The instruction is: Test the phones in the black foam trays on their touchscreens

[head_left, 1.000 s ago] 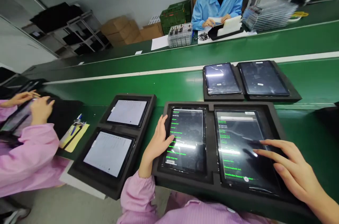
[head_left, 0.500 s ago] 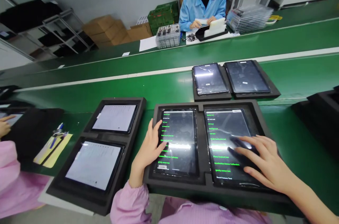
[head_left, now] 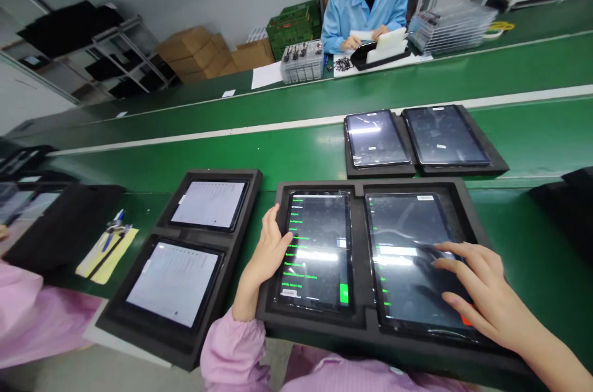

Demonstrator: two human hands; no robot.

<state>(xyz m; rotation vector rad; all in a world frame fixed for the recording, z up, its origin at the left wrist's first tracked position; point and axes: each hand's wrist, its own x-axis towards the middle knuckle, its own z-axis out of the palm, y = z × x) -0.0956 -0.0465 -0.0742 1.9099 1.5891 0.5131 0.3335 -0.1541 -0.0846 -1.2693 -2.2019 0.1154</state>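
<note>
Left hand (head_left: 266, 256), loosely spread, lies along one side of the tray (head_left: 359, 237). Right hand (head_left: 482, 284), splayed, is over its right-hand tablet (head_left: 403, 219).

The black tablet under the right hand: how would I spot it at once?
On the long green workbench, find the central black foam tray. In its right recess lies the black, dark-screened rectangular tablet, under the right hand; unlike its neighbours, its screen shows a red-orange patch.

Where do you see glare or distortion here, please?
Head view: white glare crosses the tablet under the right fingers and the neighbouring tablet; head view: a fainter streak on the left far tablet; head view: cardboard boxes look slanted, perhaps lens distortion.
</note>
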